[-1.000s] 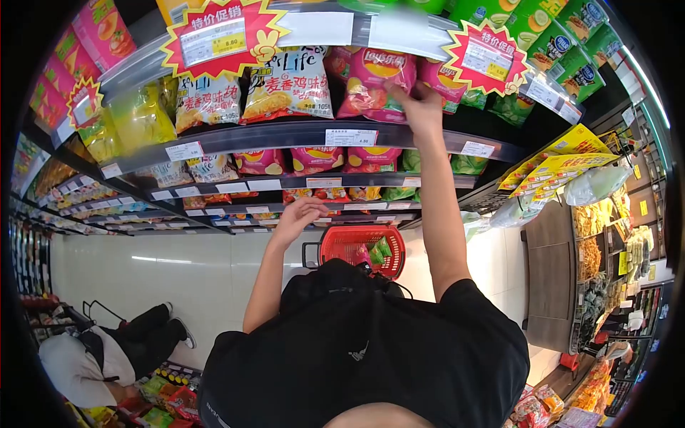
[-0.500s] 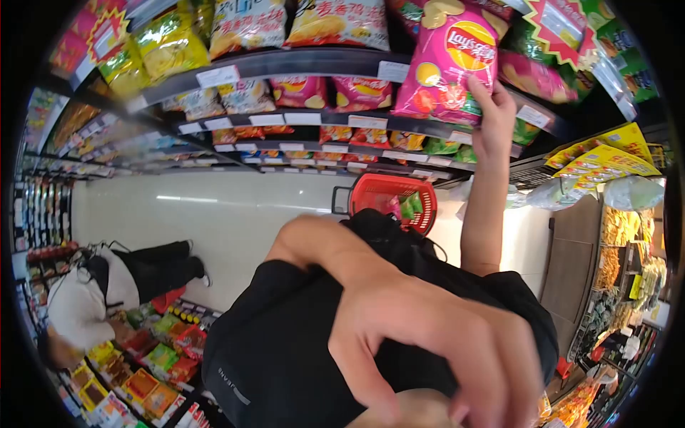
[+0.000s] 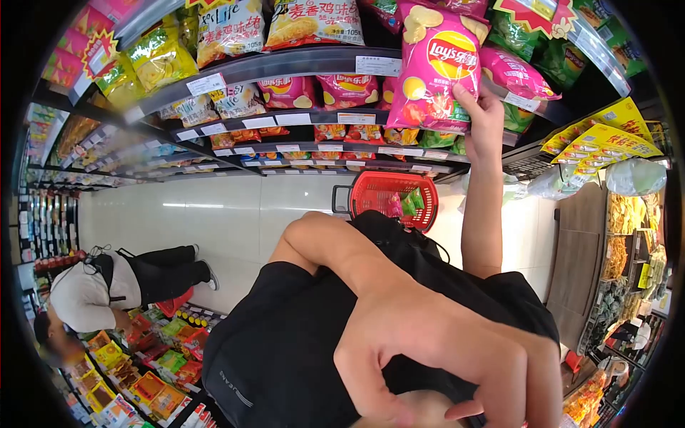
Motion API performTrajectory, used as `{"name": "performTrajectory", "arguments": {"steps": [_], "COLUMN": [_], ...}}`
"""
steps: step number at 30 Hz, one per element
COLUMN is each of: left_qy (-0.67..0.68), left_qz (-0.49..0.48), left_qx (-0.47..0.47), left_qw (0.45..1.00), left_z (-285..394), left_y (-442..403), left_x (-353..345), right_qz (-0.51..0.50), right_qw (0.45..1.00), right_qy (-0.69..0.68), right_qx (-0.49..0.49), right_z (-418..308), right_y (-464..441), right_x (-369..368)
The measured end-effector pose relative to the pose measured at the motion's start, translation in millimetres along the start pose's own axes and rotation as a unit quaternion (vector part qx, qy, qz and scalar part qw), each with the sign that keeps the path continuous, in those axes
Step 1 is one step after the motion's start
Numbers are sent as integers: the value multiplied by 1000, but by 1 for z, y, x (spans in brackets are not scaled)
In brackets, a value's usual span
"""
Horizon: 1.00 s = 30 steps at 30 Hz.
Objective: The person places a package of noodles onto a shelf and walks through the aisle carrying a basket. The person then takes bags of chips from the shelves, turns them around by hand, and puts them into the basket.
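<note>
A pink Lay's chip bag (image 3: 439,68) is upright in front of the shelf edge, its front facing me. My right hand (image 3: 481,118) grips its lower right side, thumb on the front. Beside it, another pink bag (image 3: 517,73) lies tilted on the shelf. My left hand (image 3: 449,342) is raised close to the camera at the lower middle, near my chin and over my black shirt. Its fingers are curved and apart, with nothing visible between them; some fingertips run past the frame's bottom edge.
A red basket (image 3: 360,187) with a few pink and green packs stands on the floor below the shelves. White snack bags (image 3: 314,25) line the upper shelf. A person (image 3: 93,292) bends over a display at the lower left. Yellow signs (image 3: 606,146) stick out at right.
The pink bag has come off the shelf toward me in my right hand. My left hand has moved from near the lower shelves up close to the camera.
</note>
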<state>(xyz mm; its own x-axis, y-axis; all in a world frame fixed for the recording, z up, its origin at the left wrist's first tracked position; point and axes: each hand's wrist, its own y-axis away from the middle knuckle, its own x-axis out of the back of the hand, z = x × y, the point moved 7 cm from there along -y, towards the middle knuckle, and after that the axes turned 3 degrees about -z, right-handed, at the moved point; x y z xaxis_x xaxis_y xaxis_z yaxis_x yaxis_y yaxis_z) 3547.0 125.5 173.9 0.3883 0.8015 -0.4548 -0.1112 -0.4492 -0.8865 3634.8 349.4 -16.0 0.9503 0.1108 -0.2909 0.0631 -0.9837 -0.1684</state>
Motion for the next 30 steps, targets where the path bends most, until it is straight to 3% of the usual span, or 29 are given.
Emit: {"name": "performTrajectory", "arguments": {"steps": [1, 2, 4, 5, 7, 8, 10, 12, 14, 15, 16, 17, 19, 23, 24, 26, 28, 30], "left_qy": [1, 2, 47, 47, 75, 75, -169, -282, -540, -648, -688, -720, -817, -910, -910, -936, -928, -894], "left_qz": [119, 120, 80, 80, -56, -56, -64, -133, 24, 18, 41, 91, 109, 33, 27, -28, -43, 54], "left_qx": [-214, -213, -61, -59, 0, 1, 118, 63, -19, -65, -59, 5, 128, 230, 228, 219, 223, 305], "left_qw": [969, 970, 994, 994, 996, 996, 977, 948, 841, 759, 723, 688, 551, 342, 346, 275, 296, 325], "left_z": [9, 13, 8, 8, -1, 10, 22, 37, 72, 94, 112, 122, 127, 115, 112, 101, 102, 116], "left_y": [9, 9, 3, 3, 3, 5, 11, -1, 0, -1, -3, -3, -3, -1, -4, -10, -18, -26], "left_x": [8, 9, 12, 19, 15, 21, 36, 53, 83, 101, 129, 157, 210, 273, 282, 294, 309, 327], "right_qz": [-6, -12, -18, -28, -42, -41, -88, -115, -125, -155, -148, -141, -122, -94, -77, -57, -59, -55], "right_qw": [1000, 1000, 1000, 999, 997, 997, 993, 988, 976, 977, 977, 977, 976, 982, 984, 986, 987, 987], "right_qy": [-4, -8, -11, -9, 0, 0, 17, 65, 143, 120, 121, 123, 132, 126, 122, 119, 117, 118], "right_qx": [-9, -21, -19, -27, -60, -60, -72, -79, -107, -85, -96, -106, -124, -106, -105, -101, -91, -92], "right_z": [1, 4, 8, 10, 14, 14, 19, 20, 17, 24, 27, 31, 34, 25, 23, 21, 19, 16], "right_y": [1, 3, 5, 8, 15, 18, 25, 31, 41, 43, 47, 52, 61, 75, 78, 81, 84, 85], "right_x": [0, 0, 4, 4, 4, 7, 10, 18, 32, 45, 55, 68, 95, 128, 136, 147, 152, 152]}}
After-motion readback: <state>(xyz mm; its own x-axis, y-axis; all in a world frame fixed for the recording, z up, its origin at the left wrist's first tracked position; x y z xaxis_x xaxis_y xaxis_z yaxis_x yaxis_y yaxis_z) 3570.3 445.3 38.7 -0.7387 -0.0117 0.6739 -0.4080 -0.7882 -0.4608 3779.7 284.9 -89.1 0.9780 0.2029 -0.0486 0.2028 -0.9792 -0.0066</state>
